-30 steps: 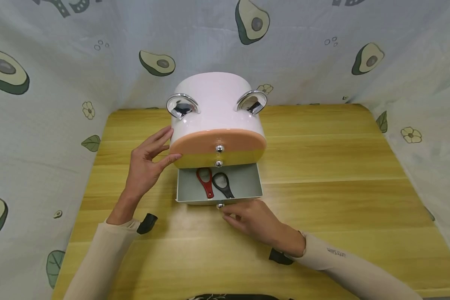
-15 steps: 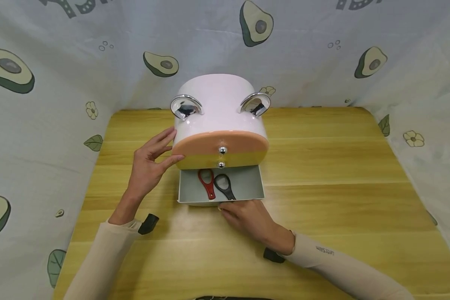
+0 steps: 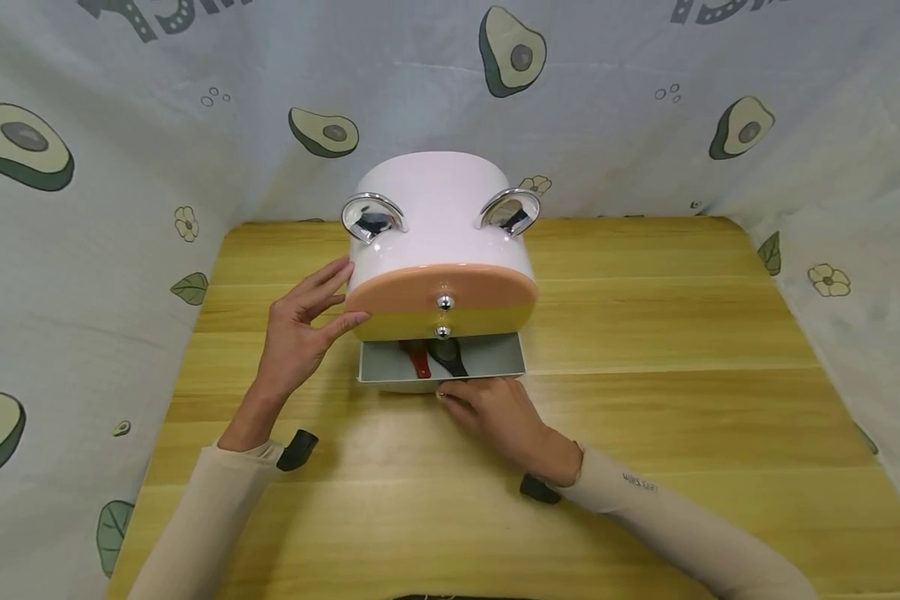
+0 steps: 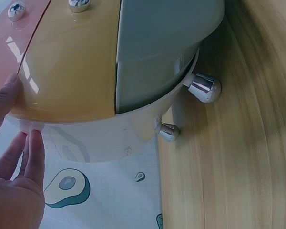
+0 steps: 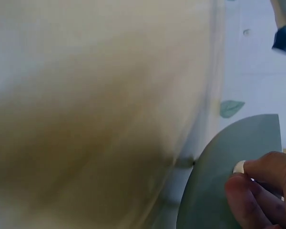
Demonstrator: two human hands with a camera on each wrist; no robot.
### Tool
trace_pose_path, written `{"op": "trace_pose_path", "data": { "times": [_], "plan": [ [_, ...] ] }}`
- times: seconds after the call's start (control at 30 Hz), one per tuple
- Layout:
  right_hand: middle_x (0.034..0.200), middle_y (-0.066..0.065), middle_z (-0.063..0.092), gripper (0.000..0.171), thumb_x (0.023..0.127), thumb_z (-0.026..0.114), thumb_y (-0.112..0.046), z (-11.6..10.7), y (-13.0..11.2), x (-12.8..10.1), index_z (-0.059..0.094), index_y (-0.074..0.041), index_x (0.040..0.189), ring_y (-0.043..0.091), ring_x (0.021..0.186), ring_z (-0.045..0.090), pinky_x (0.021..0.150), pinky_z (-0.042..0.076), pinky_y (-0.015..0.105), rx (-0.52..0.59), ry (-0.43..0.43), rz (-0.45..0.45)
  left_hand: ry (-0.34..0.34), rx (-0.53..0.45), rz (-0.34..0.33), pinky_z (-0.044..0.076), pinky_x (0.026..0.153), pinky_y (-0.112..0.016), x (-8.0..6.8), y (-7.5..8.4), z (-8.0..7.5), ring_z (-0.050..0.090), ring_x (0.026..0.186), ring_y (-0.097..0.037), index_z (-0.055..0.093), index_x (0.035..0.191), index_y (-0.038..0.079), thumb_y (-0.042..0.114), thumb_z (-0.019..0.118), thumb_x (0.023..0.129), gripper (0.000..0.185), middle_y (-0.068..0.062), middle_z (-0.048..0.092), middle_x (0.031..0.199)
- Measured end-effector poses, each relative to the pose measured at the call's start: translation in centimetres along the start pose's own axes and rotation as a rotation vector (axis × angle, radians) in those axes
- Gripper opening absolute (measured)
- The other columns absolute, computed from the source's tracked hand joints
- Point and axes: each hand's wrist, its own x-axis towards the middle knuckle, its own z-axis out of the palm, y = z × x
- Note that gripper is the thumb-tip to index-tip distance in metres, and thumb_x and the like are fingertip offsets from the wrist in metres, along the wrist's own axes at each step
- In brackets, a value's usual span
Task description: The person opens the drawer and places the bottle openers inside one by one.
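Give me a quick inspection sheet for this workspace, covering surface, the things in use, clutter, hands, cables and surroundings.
Surface: wooden table, light plank grain.
Job's things: white drawer chest with three drawers; bottom drawer partly open, holding a red-handled tool and a black-handled tool, both partly hidden under the yellow drawer.
Clutter: nothing seen.
Hands: left hand rests with straight fingers on the chest's side; right hand is at the bottom drawer's front, fingers over its knob.
Cables: nothing seen.
Surroundings: avocado-print cloth around the table.
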Motion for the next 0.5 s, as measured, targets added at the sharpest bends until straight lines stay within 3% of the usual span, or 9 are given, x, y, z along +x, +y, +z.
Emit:
{"op": "trace_pose_path", "data": {
  "times": [0.23,0.5],
  "plan": [
    [0.080,-0.011,0.075,0.010,0.085,0.082,-0.019,0.1,1.0,1.3,0.080,-0.021,0.094,0.009,0.067,0.070,0.053,0.056,0.032,-0.025,-0.027,0.034,0.002,-0.018,0.007,0.054,0.102,-0.035,0.0,-0.1,0.2,0.055,0.133,-0.017,0.060,0.139,0.014,-0.003,0.078,0.082,0.062,-0.001,0.054,0.148],
    [0.084,-0.010,0.075,0.010,0.085,0.081,-0.019,0.3,1.6,2.1,0.079,-0.021,0.094,0.015,0.074,0.070,0.056,0.057,0.036,-0.022,-0.024,0.067,-0.001,0.007,0.000,0.053,0.102,-0.035,0.0,0.0,0.1,0.054,0.134,-0.018,0.060,0.140,0.016,0.000,0.078,0.084,0.061,-0.003,0.054,0.149]
  ]
}}
